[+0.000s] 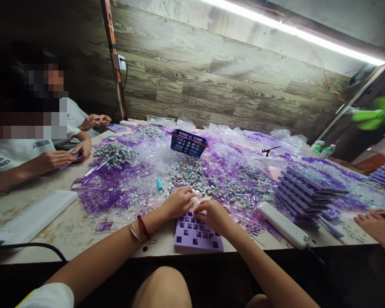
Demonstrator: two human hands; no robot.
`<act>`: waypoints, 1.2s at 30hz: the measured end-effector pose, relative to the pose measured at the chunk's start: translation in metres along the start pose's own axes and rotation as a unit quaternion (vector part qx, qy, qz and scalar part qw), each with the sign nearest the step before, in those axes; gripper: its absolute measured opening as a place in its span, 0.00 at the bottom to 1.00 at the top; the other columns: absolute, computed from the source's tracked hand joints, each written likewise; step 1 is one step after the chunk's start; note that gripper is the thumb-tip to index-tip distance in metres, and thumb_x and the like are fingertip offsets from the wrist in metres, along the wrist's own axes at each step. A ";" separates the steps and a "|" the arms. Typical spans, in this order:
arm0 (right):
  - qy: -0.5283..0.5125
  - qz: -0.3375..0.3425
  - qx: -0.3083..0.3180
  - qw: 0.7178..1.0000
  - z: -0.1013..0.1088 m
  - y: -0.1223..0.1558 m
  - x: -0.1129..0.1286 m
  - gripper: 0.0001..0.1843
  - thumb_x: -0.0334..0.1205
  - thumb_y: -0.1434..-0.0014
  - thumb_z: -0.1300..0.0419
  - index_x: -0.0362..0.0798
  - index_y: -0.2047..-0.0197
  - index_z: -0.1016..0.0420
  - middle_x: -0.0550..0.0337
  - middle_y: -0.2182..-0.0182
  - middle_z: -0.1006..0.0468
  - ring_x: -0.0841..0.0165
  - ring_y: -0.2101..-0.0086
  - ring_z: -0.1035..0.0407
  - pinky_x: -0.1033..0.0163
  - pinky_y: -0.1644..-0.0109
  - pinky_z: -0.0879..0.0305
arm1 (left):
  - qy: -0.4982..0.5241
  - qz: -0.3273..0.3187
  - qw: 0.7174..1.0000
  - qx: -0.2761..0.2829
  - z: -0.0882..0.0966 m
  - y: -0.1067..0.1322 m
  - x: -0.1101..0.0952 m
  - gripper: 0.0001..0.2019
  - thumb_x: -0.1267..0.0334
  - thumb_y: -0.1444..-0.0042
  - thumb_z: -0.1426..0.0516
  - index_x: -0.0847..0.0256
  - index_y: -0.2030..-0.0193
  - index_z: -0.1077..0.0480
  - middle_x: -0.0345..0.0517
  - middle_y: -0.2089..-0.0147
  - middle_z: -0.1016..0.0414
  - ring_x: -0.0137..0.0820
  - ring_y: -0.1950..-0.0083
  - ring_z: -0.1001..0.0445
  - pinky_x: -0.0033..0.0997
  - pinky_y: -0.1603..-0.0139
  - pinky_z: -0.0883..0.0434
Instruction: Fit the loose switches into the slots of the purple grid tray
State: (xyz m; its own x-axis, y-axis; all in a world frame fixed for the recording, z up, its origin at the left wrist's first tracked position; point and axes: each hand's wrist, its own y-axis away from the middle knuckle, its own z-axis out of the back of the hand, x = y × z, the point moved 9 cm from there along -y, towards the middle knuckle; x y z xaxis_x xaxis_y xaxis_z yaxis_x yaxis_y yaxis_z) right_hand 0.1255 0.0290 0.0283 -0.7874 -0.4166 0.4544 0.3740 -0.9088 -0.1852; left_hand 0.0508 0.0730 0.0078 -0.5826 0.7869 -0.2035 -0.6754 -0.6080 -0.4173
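A purple plastic panel with square holes lies at the front edge of the table between my forearms. My left hand is at its far edge with fingers bent together beside a heap of small white and blue parts. Over the panel's far right part, my right hand has its thumb and fingertips pinched close to the holes. Whatever either set of fingertips holds is too small to make out. A small cyan piece lies left of the heap.
A dark blue basket stands among clear and purple plastic pieces. Stacked purple panels are at right, near a white power strip. A long white lamp-like bar lies at left. Other people's hands work at left; another hand rests at right.
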 end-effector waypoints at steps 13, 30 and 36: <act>-0.020 -0.003 -0.029 0.999 0.016 0.003 -0.013 0.07 0.33 0.47 0.38 0.45 0.62 0.21 0.54 0.64 0.20 0.65 0.63 0.28 0.62 0.57 0.34 | 0.197 -0.031 0.960 -0.197 0.039 0.011 0.006 0.08 0.63 0.40 0.43 0.59 0.57 0.24 0.47 0.61 0.23 0.32 0.59 0.26 0.32 0.57 0.29; 0.016 -0.020 0.010 1.000 0.024 0.014 -0.042 0.09 0.29 0.48 0.40 0.47 0.63 0.21 0.57 0.67 0.21 0.68 0.67 0.28 0.64 0.62 0.35 | 0.328 0.093 0.939 -0.036 0.016 0.010 -0.004 0.07 0.70 0.50 0.41 0.62 0.63 0.27 0.41 0.65 0.23 0.29 0.64 0.27 0.27 0.61 0.30; -0.070 0.070 -0.064 0.993 0.025 0.011 -0.024 0.14 0.29 0.46 0.40 0.49 0.56 0.25 0.57 0.59 0.21 0.65 0.57 0.28 0.60 0.53 0.34 | 0.312 0.095 0.945 -0.019 0.011 0.010 -0.006 0.05 0.64 0.48 0.40 0.62 0.66 0.28 0.41 0.67 0.24 0.29 0.64 0.27 0.26 0.63 0.32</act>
State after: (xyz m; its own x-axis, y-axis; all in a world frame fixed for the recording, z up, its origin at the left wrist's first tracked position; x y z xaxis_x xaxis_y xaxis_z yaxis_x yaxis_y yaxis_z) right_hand 0.1606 0.0293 0.0374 -0.6523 -0.5405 0.5313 0.4027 -0.8411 -0.3611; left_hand 0.0425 0.0614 0.0150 -0.3038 0.5801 -0.7558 -0.5613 -0.7499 -0.3500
